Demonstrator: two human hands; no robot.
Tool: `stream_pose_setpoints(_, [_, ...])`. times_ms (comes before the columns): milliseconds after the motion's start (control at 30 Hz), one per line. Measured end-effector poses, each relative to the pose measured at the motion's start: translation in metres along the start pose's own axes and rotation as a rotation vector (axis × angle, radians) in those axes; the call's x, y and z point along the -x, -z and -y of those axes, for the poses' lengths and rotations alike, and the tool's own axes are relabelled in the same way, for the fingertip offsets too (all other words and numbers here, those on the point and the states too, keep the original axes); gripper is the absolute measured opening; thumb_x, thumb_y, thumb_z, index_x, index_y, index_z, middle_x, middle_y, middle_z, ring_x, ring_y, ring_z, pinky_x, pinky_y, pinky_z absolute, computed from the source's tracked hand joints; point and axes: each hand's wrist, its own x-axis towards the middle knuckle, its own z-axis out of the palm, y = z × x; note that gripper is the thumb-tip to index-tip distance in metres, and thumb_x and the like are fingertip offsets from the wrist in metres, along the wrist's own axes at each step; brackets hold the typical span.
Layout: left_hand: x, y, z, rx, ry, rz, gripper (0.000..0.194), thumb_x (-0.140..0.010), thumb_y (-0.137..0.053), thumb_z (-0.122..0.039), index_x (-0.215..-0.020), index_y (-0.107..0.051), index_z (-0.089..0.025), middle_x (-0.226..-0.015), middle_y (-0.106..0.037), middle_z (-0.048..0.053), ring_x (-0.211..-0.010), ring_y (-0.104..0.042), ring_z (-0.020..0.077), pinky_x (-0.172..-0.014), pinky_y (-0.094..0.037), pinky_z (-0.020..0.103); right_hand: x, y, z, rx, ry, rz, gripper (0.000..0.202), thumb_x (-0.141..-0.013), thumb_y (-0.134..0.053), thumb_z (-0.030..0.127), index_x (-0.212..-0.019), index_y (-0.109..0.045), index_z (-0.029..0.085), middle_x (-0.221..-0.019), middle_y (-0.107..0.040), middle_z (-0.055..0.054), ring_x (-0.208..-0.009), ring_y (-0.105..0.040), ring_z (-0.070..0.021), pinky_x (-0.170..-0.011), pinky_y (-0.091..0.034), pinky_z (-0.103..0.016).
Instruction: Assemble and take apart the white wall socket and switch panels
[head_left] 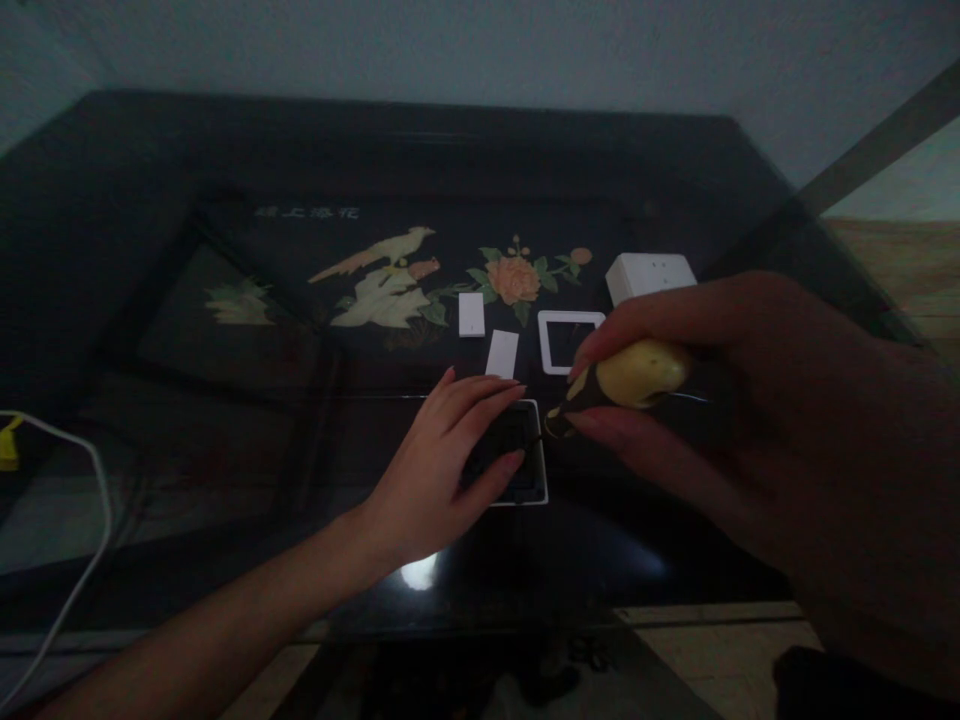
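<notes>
A black panel with a white rim [543, 470] lies on the dark table, and my left hand [442, 460] covers its left part. The fingers reach over its far edge and the thumb presses on its black inside, holding it against the table. In my right hand [720, 400], raised close to the camera, is a screwdriver [641, 374] with a yellow and dark handle, pinched between thumb and fingers. Its thin tip points at the panel's right edge; whether it touches a screw I cannot tell.
Beyond the hands lie two small white rectangular pieces [471, 314], a white square frame [571, 317] and a white box-like socket [651, 274]. A white cable [101, 490] with a yellow tag [9, 445] runs along the left. The glossy tabletop [480, 150] carries a bird-and-flower picture.
</notes>
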Motion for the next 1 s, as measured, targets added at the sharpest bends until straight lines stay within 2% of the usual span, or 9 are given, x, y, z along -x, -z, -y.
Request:
stream_pose_setpoints(67, [-0.003, 0.004, 0.004, 0.087, 0.078, -0.029, 0.032, -0.096, -0.048, -0.025, -0.127, -0.056, -0.020, -0.129, -0.061, 0.011, -0.124, -0.056, 0.0250, -0.115, -0.038, 0.053, 0.001, -0.001, -0.002, -0.016, 0.032, -0.016, 0.012, -0.091, -0.065, 0.029, -0.101, -0.059, 0.027, -0.091, -0.071, 0.004, -0.076, -0.071, -0.0142, -0.065, -0.058, -0.024])
stream_pose_setpoints(167, [-0.009, 0.006, 0.013, 0.209, 0.177, -0.045, 0.026, -0.094, -0.051, -0.023, -0.117, -0.063, -0.018, -0.122, -0.066, 0.010, -0.118, -0.061, 0.0249, -0.104, -0.049, 0.047, 0.003, -0.003, -0.008, -0.129, 0.089, 0.017, 0.013, -0.095, -0.059, 0.034, -0.104, -0.053, 0.028, -0.093, -0.070, 0.004, -0.076, -0.070, -0.0126, -0.062, -0.057, -0.021])
stream_pose_setpoints(300, [-0.011, 0.006, 0.025, 0.335, 0.276, 0.000, 0.027, -0.093, -0.054, -0.025, -0.116, -0.066, -0.019, -0.117, -0.071, 0.007, -0.112, -0.065, 0.0245, -0.100, -0.052, 0.043, 0.006, -0.003, -0.010, -0.114, 0.074, 0.011, 0.023, -0.092, -0.062, 0.031, -0.115, -0.056, 0.032, -0.104, -0.070, 0.003, -0.085, -0.071, -0.0162, -0.069, -0.059, -0.025])
stream_pose_setpoints(400, [-0.011, 0.006, 0.028, 0.374, 0.318, 0.021, 0.027, -0.092, -0.055, -0.027, -0.114, -0.068, -0.020, -0.117, -0.073, 0.006, -0.111, -0.067, 0.0253, -0.100, -0.052, 0.043, 0.008, 0.002, -0.005, -0.079, 0.013, 0.045, 0.021, -0.095, -0.057, 0.039, -0.115, -0.062, 0.036, -0.100, -0.072, 0.004, -0.077, -0.071, -0.0170, -0.068, -0.060, -0.028])
stream_pose_setpoints(500, [-0.011, 0.006, 0.029, 0.395, 0.329, 0.033, 0.026, -0.093, -0.054, -0.029, -0.112, -0.070, -0.020, -0.115, -0.075, 0.005, -0.109, -0.068, 0.0246, -0.099, -0.053, 0.042, 0.006, 0.009, -0.003, -0.103, -0.048, 0.107, 0.023, -0.096, -0.054, 0.043, -0.117, -0.064, 0.037, -0.100, -0.074, 0.005, -0.074, -0.072, -0.0154, -0.071, -0.061, -0.027])
stream_pose_setpoints(633, [-0.011, 0.004, 0.028, 0.376, 0.321, 0.050, 0.027, -0.096, -0.050, -0.029, -0.112, -0.070, -0.022, -0.111, -0.076, 0.003, -0.106, -0.070, 0.0227, -0.093, -0.056, 0.039, 0.004, 0.015, -0.008, -0.215, -0.005, 0.166, 0.025, -0.096, -0.054, 0.033, -0.120, -0.063, 0.038, -0.110, -0.075, 0.009, -0.085, -0.075, -0.0169, -0.074, -0.062, -0.028])
stream_pose_setpoints(767, [-0.010, 0.002, 0.028, 0.324, 0.292, 0.037, 0.026, -0.094, -0.053, -0.031, -0.112, -0.069, -0.022, -0.113, -0.075, 0.004, -0.105, -0.070, 0.0228, -0.091, -0.056, 0.038, 0.004, 0.013, -0.015, -0.157, -0.058, 0.132, 0.024, -0.094, -0.057, 0.026, -0.113, -0.064, 0.038, -0.102, -0.076, 0.009, -0.084, -0.075, -0.0172, -0.074, -0.062, -0.028])
stream_pose_setpoints(867, [-0.010, 0.000, 0.028, 0.302, 0.248, 0.012, 0.025, -0.093, -0.054, -0.029, -0.113, -0.068, -0.021, -0.112, -0.075, 0.005, -0.105, -0.070, 0.0225, -0.093, -0.055, 0.039, 0.003, 0.009, -0.012, -0.121, -0.023, 0.097, 0.018, -0.094, -0.058, 0.032, -0.110, -0.065, 0.037, -0.090, -0.074, 0.008, -0.077, -0.074, -0.0162, -0.073, -0.062, -0.029])
stream_pose_setpoints(1000, [-0.010, 0.000, 0.027, 0.310, 0.237, 0.008, 0.025, -0.093, -0.054, -0.028, -0.111, -0.069, -0.020, -0.110, -0.075, 0.006, -0.103, -0.070, 0.0238, -0.092, -0.055, 0.042, 0.001, 0.006, -0.002, -0.076, -0.012, 0.081, 0.016, -0.092, -0.061, 0.036, -0.107, -0.066, 0.038, -0.088, -0.073, 0.005, -0.085, -0.074, -0.0202, -0.067, -0.060, -0.031])
